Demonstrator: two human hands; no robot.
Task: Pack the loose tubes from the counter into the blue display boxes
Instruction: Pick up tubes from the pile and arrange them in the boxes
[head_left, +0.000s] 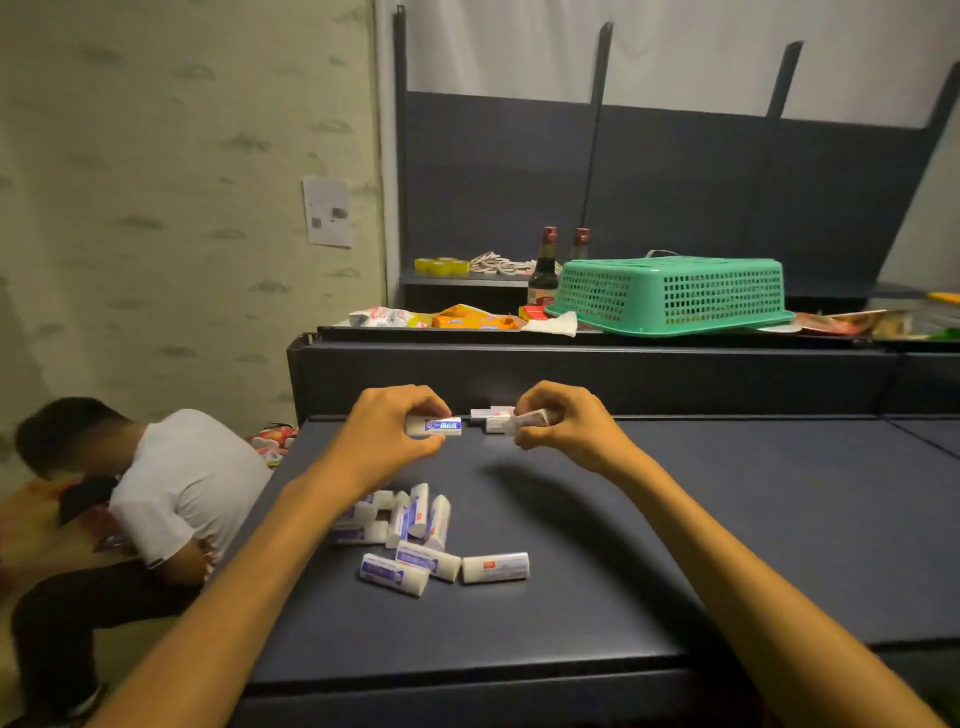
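Both hands are raised over the far part of the dark blue counter (727, 519), at about twelve o'clock from the wearer. The left hand (392, 428) curls its fingers and thumb round a small white box with a blue label (436, 426), held lengthwise with the label facing the camera. The right hand (563, 421) pinches another small white box (530, 418) by its end, tilted, with the fingers bent round it. Just behind the two hands, at the counter's far edge, a few more small white boxes (491, 418) lie together; their details are too small to make out.

Nearer the wearer, at about seven o'clock from the hands, a loose pile of white tubes with blue print (410, 519) lies on the counter, partly hidden under the left forearm. Three of them lie apart at the pile's near side, the rightmost tube (496, 567) showing a small red mark.

Beyond the counter, at one o'clock, a green plastic basket (670, 293) sits upside down on a raised ledge, with two dark bottles (544, 270) with red caps just to its left, and rolls of yellow tape (441, 266) farther left at eleven o'clock. Snack packets (467, 318) lie along the ledge's front. At nine o'clock, a person in a white shirt (182, 483) sits bent forward beside the counter. A printed sheet (327, 210) hangs on the wall above.
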